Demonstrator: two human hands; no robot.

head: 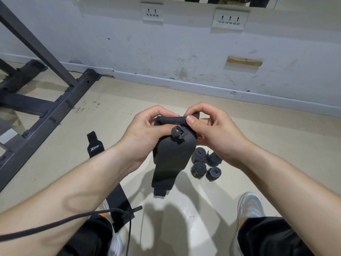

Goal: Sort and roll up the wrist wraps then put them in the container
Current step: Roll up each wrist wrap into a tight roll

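A black wrist wrap (172,156) hangs in the air above the floor, its top end folded over and its thumb loop (178,134) showing. My left hand (145,133) grips the wrap's upper left side. At the folded top edge, my right hand (212,133) pinches the wrap between thumb and fingers. Several rolled wraps (205,163) lie together on the floor below my right wrist. An unrolled black wrap with a white logo (95,146) lies flat on the floor to the left, partly hidden by my left forearm. No container is in view.
A dark metal gym frame (55,100) stands on the floor at the left, by the white wall (184,52). A black cable (64,221) crosses my left forearm. My shoes (251,206) and dark trouser legs are at the bottom.
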